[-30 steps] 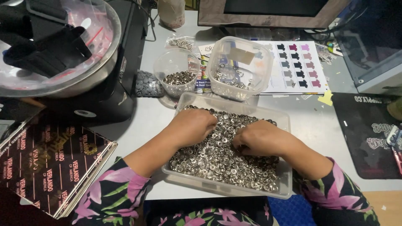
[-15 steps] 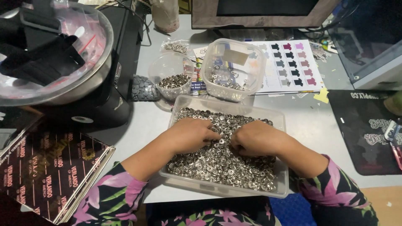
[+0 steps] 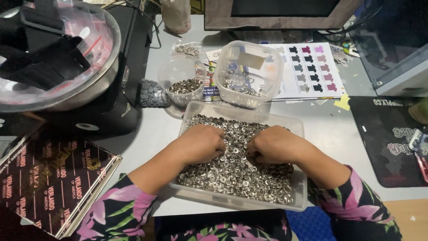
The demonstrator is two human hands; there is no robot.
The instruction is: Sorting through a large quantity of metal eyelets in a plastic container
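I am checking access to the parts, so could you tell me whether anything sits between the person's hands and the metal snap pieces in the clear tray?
Nothing visible does. The left hand and the right hand both rest directly on the silver snap pieces filling the open clear tray, which has no lid on it.

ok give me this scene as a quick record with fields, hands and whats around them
left hand: curled, fingers down in the metal snap pieces
right hand: curled, also in the pieces, close to the left hand
tray: clear rectangular plastic, filled with the pieces, on the grey desk
behind tray: round clear cup with a few pieces; square clear tub with some more
further back: sheet of coloured shirt shapes
left side: metal bowl
sleeves: floral print
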